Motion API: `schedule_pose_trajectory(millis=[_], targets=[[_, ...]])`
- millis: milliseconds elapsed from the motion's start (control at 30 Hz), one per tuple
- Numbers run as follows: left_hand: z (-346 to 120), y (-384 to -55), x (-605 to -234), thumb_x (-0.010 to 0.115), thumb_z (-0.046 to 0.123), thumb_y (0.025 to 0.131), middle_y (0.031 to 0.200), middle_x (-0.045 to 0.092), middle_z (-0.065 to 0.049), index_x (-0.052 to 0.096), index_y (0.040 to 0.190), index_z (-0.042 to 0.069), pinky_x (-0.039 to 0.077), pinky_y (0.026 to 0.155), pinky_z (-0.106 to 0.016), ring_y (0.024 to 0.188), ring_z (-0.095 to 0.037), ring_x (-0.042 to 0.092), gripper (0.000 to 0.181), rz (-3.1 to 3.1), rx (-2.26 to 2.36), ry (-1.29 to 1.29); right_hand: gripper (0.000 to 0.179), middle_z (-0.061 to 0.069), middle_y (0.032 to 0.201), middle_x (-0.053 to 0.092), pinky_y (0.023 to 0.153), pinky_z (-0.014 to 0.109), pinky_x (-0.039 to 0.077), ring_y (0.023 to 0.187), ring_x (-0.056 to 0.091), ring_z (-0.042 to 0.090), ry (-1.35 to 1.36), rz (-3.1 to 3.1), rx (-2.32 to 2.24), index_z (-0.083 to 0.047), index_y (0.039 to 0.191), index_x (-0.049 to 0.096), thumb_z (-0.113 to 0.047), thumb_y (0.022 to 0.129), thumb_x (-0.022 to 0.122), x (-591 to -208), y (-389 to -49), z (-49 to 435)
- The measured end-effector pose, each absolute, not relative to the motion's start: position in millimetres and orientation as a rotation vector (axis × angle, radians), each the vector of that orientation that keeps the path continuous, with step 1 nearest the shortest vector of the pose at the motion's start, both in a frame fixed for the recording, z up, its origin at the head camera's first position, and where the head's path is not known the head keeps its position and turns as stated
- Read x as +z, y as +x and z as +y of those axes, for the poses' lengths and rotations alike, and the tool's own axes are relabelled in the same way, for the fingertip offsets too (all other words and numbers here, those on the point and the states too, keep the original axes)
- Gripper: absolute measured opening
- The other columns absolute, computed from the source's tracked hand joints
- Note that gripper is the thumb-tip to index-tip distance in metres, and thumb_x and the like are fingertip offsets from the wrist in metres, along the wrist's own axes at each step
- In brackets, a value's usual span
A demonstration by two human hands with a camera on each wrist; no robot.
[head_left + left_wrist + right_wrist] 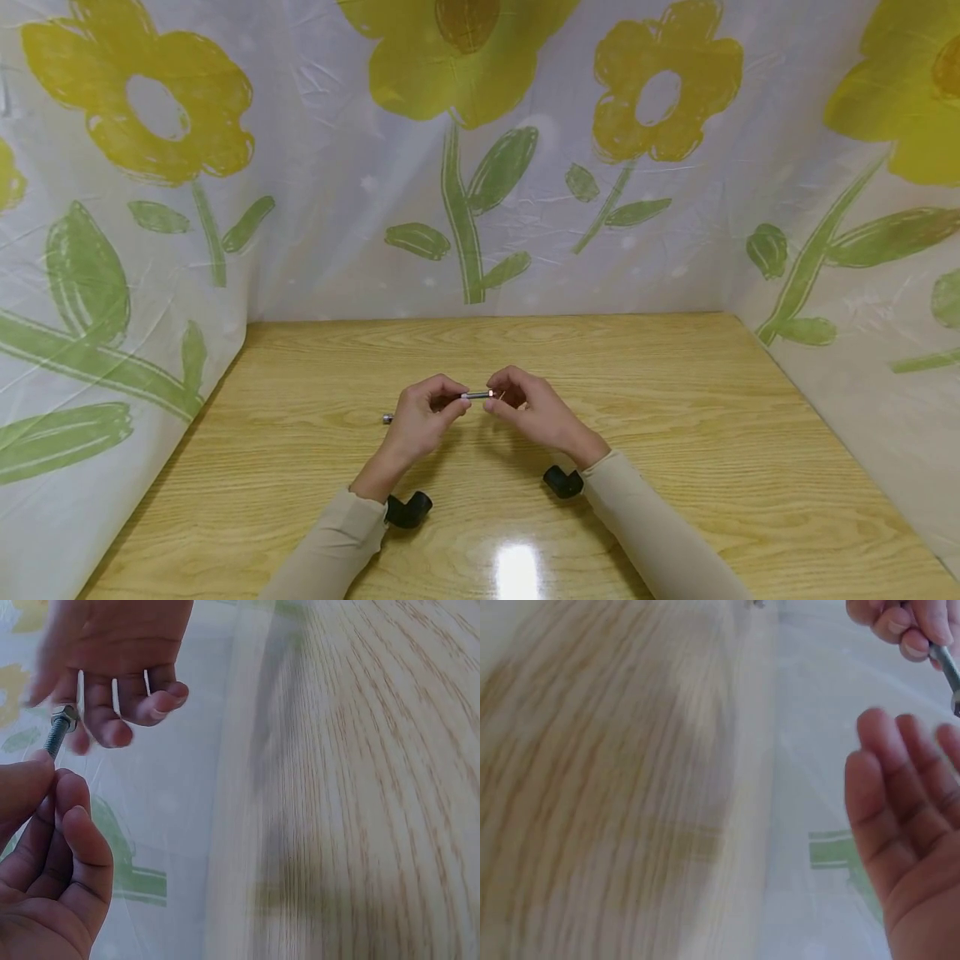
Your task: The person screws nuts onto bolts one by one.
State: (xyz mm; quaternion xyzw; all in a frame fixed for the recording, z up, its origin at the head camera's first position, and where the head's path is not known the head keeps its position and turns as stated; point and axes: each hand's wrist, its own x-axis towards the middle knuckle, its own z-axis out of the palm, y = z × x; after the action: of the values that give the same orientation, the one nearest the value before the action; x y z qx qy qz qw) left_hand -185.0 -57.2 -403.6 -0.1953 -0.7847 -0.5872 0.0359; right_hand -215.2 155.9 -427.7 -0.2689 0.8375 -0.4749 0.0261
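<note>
"grey metal first: what do you have on the threaded bolt (pixel 55 739)?"

"from my remote seat i see it held above the wooden table (pixel 637 367), between the two hands. the left hand (pixel 420 421) pinches one end with the thumb and fingertips, and its other fingers curl in toward the palm."

"and the other end?"

"a hex piece (pixel 64 718) sits there, closest to the right hand (pixel 543 417). i can't tell a nut from a bolt head at this size."

"is the right hand grasping it?"

"my left wrist view shows its fingers relaxed and parted, with the thumb to one side of the hex piece. they're blurred, so i can't tell whether a fingertip touches the metal. in my right wrist view several fingers are loosely extended."

"what else do you get?"

"a small metal part (pixel 387 419) lies just left of the left hand, too small for me to make out. beige sleeves (pixel 660 533) reach to both wrists, with a black fitting (pixel 408 510) by each cuff. pale cloth (pixel 322 167) with yellow flowers hangs behind the table and along both sides."
</note>
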Motion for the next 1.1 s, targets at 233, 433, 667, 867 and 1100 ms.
schedule_pose_trajectory(millis=[233,433,667,867,1100], targets=[[-60,-200,-430,0.067,0.004,0.089,0.09,0.069,-0.012,0.068,0.101,0.001,0.05,0.065,-0.024,0.079,-0.034,0.063,0.012,-2.406,-1.828,-0.583,0.017,0.011,0.092,0.062,0.067,0.036,0.049,0.078,0.061,0.026,-0.898,2.559,-1.472,-0.013,0.101,0.059,-0.028,0.1,0.053,-427,-215,155],[-61,-203,-435,0.068,0.011,0.089,0.087,0.069,-0.003,0.07,0.098,0.009,0.051,0.064,-0.026,0.076,-0.029,0.063,0.009,-2.385,-1.81,-0.621,0.031,0.01,0.089,0.061,0.067,0.032,0.05,0.078,0.061,0.025,-0.878,2.589,-1.435,-0.012,0.099,0.062,-0.037,0.102,0.045,-429,-216,156],[-62,-203,-436,0.069,0.011,0.089,0.086,0.069,-0.001,0.07,0.098,0.008,0.052,0.064,-0.027,0.076,-0.034,0.064,0.01,-2.37,-1.81,-0.627,0.018,-0.001,0.096,0.059,0.067,0.039,0.049,0.078,0.061,0.019,-0.878,2.57,-1.477,-0.011,0.108,0.056,-0.023,0.095,0.062,-427,-216,155],[-60,-202,-433,0.069,0.01,0.089,0.087,0.069,-0.004,0.07,0.098,0.007,0.051,0.064,-0.025,0.077,-0.031,0.064,0.01,-2.391,-1.81,-0.612,0.039,0.013,0.09,0.061,0.068,0.032,0.051,0.08,0.062,0.028,-0.896,2.573,-1.428,-0.004,0.096,0.063,-0.037,0.102,0.044,-428,-218,156],[-57,-190,-413,0.065,-0.001,0.089,0.088,0.068,-0.016,0.068,0.098,-0.003,0.051,0.064,-0.025,0.076,-0.033,0.063,0.01,-2.393,-1.791,-0.611,0.02,-0.003,0.096,0.059,0.069,0.036,0.049,0.079,0.059,0.017,-0.87,2.596,-1.437,-0.019,0.111,0.055,-0.03,0.095,0.061,-427,-215,155]])
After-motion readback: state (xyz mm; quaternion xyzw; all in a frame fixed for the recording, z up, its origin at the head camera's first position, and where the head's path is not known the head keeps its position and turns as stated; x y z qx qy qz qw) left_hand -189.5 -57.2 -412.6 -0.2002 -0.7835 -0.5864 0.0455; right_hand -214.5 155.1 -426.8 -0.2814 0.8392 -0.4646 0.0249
